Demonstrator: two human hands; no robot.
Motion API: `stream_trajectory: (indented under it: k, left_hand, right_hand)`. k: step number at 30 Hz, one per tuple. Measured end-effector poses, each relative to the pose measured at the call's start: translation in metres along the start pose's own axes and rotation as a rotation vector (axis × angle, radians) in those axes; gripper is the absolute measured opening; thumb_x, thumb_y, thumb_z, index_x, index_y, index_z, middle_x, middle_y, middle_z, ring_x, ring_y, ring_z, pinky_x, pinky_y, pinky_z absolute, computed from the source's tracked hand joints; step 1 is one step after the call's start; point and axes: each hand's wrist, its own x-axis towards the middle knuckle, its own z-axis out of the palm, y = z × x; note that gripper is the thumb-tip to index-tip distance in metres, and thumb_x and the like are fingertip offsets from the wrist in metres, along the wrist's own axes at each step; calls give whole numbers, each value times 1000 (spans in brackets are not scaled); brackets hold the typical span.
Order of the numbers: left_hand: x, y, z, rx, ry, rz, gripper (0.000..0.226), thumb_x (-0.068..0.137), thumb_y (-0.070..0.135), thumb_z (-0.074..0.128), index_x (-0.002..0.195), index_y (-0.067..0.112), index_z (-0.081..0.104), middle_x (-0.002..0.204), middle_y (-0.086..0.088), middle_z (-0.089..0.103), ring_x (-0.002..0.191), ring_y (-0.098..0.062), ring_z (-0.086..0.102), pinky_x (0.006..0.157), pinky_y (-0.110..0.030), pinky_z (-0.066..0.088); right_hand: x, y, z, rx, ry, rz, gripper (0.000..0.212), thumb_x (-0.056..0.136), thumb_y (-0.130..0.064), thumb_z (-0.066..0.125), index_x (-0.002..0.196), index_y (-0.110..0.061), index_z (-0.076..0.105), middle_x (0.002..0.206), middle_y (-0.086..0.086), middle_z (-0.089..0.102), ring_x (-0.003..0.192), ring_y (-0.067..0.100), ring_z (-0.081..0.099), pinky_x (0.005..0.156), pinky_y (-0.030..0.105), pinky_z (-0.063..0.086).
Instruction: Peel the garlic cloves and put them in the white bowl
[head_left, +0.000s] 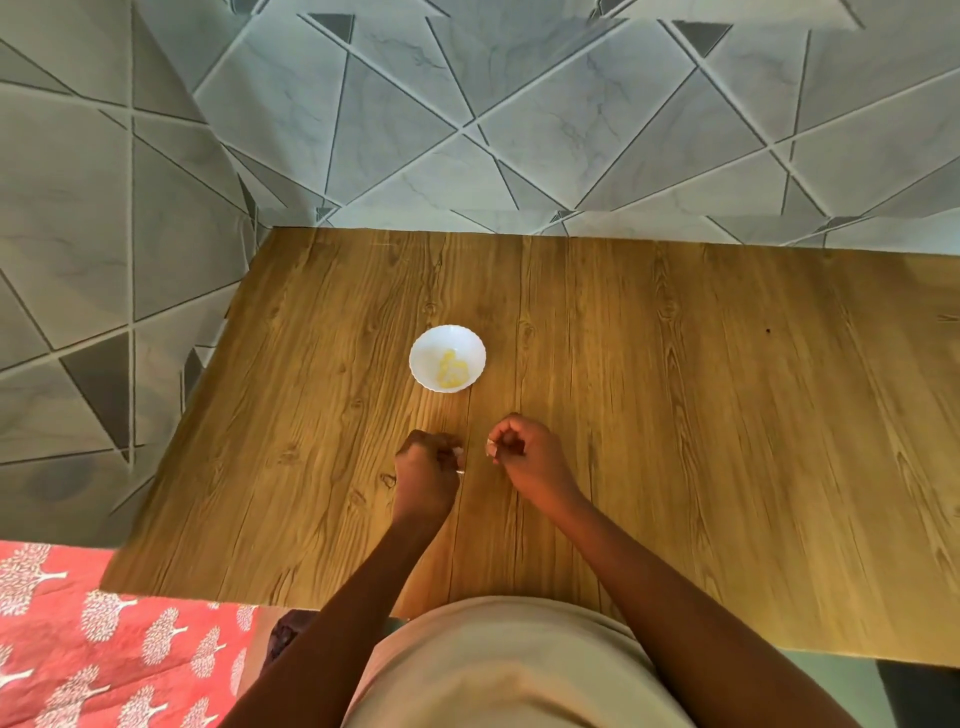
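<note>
Fingers of both the left hand (427, 467) and right hand (514, 447) curl, each grip pinching something pale and tiny, just short of the white bowl (447, 358) on the tabletop (675, 415).

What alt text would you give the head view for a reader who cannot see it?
Two hands, left hand and right hand, hover with curled fingers over a wooden table, each seeming to pinch something small and pale. Just beyond them stands a white bowl holding a few yellowish garlic cloves.
</note>
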Motion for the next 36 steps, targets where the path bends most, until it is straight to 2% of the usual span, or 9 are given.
stream_trajectory:
  k: [4, 8, 11, 14, 20, 23, 29, 33, 36]
  left_hand:
    - [-9, -10, 0, -27, 20, 43, 14, 89, -1, 76, 98, 9, 80, 106, -2, 60, 88, -12, 64, 77, -5, 46]
    - [-21, -16, -2, -26, 92, 109, 17, 89, 2, 77, 105, 8, 78, 106, -1, 58, 83, -9, 58, 72, -13, 49]
    - [-34, -26, 0, -14, 121, 97, 16, 92, 8, 76, 108, 7, 75, 102, -5, 58, 77, -13, 57, 66, -28, 52]
    - [-43, -40, 3, -22, 82, 124, 17, 96, 15, 69, 111, 7, 69, 107, -4, 57, 84, -19, 59, 71, -32, 52]
    - [-41, -42, 3, -39, 66, 118, 17, 96, 15, 69, 111, 8, 70, 107, -1, 56, 87, -17, 57, 73, -32, 52]
    - [-40, -42, 2, -57, 65, 124, 12, 96, 14, 70, 106, 8, 70, 103, 0, 55, 83, -13, 54, 71, -28, 46]
    - [-37, -43, 1, -95, 73, 123, 13, 93, 14, 70, 104, 9, 71, 101, -1, 57, 81, -18, 58, 70, -33, 51]
    - [-37, -43, -1, -103, 76, 138, 13, 90, 11, 71, 102, 7, 71, 99, -2, 57, 79, -19, 58, 67, -36, 53]
    - [-37, -43, 0, -91, 76, 126, 14, 89, 11, 72, 102, 6, 72, 100, -3, 58, 80, -20, 59, 67, -37, 54]
  right_hand:
    - [-4, 0, 0, -78, -18, -78, 6, 90, -12, 76, 95, -16, 78, 80, -18, 69, 72, -7, 64, 70, 7, 47]
    - [-7, -1, 3, -220, -49, -65, 10, 89, -14, 79, 98, -14, 79, 86, -14, 69, 76, -12, 61, 69, 1, 43]
    - [-6, -3, 6, -346, -83, -68, 4, 90, -14, 77, 93, -13, 75, 86, -8, 69, 76, -2, 61, 70, 9, 46]
    - [-2, -11, 7, -528, -152, -97, 7, 93, -17, 72, 94, -11, 69, 90, 3, 71, 86, 16, 65, 76, 32, 54]
    - [15, -31, 14, -805, -212, -57, 21, 94, -22, 66, 109, -7, 63, 106, 12, 66, 101, 27, 61, 76, 31, 43]
    - [15, -37, 23, -922, -229, -80, 29, 96, -25, 63, 120, -9, 59, 118, 14, 62, 109, 30, 59, 87, 35, 45]
    - [23, -47, 36, -1095, -277, -176, 24, 102, -27, 56, 121, -12, 59, 121, 10, 64, 111, 27, 62, 89, 35, 47]
    - [31, -49, 26, -939, -308, -42, 28, 92, -21, 70, 114, -6, 62, 113, 13, 65, 106, 30, 63, 81, 30, 46]
    - [33, -35, 5, -535, -336, 138, 6, 89, 0, 71, 92, 1, 66, 89, 17, 72, 77, 24, 74, 72, 39, 64]
